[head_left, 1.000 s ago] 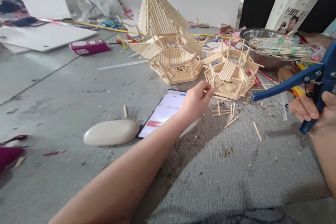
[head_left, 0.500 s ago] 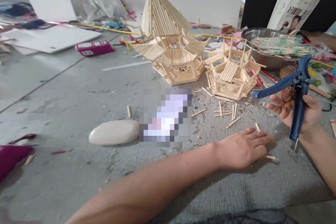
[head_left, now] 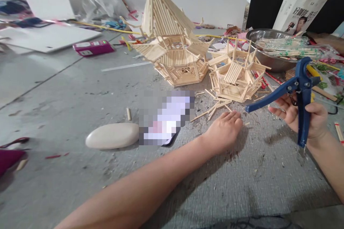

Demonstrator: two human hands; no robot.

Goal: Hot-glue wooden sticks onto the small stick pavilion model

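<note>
My left hand (head_left: 225,129) rests low on the grey mat, palm down. Its fingers point away from me against a loose pile of short wooden sticks (head_left: 215,109), and nothing shows in its grip. At the right, my right hand (head_left: 313,120) holds a blue hand cutter (head_left: 303,103) between thumb and palm, its handles spread apart and its other fingers loosely bent behind. Beyond the pile stands a small eight-sided stick structure (head_left: 233,75). A taller stick pavilion (head_left: 177,50) with a pointed roof is to its left.
A phone (head_left: 168,120) with a blurred screen lies beside an oval whitish object (head_left: 113,136). A metal bowl (head_left: 274,64) of wrapped sticks stands back right, near a white bag (head_left: 298,3). A purple box (head_left: 93,48) lies at the left, with scraps scattered around.
My left hand has moved left and away from me, and the scattered sticks are now gathered in a closer pile. The cutter in my right hand has shifted slightly left.
</note>
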